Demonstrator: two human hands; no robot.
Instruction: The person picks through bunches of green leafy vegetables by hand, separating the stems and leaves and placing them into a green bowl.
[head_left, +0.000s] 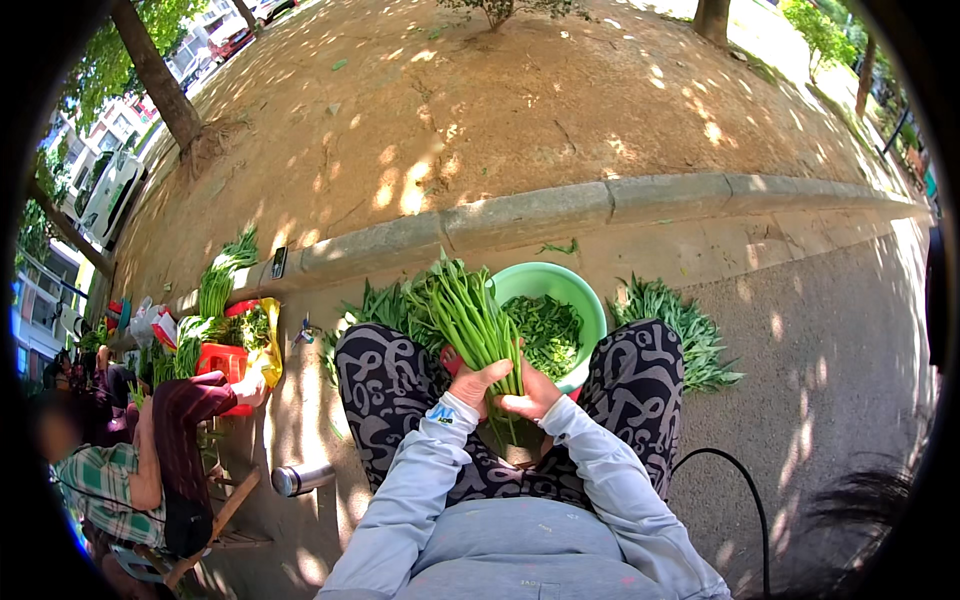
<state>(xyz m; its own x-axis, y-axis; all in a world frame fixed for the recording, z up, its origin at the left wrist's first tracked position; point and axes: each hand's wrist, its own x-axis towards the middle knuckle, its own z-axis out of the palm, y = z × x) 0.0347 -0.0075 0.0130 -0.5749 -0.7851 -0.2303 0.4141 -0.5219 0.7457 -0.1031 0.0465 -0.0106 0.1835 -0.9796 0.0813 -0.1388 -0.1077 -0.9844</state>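
My left hand (478, 386) and my right hand (534, 391) both grip the lower end of a thick bunch of green leafy stems (480, 319), which looks like water spinach. The bunch slants up and away between my knees, with bare stem ends hanging below my fingers. Behind it stands a light green plastic basin (592, 300) holding cut leaves and short pieces (546, 334). Beside my left hand a small red object (451, 360) shows, partly hidden by the stems. Piles of leafy greens lie on the ground by my left knee (382, 309) and my right knee (679, 330).
A concrete curb (525, 217) runs beyond the basin, with a phone (279, 262) on it. At left, a seated person (112, 480) works near a red stool (223, 361) and more greens (217, 289). A steel flask (302, 479) lies nearby. A black cable (742, 472) curves at right.
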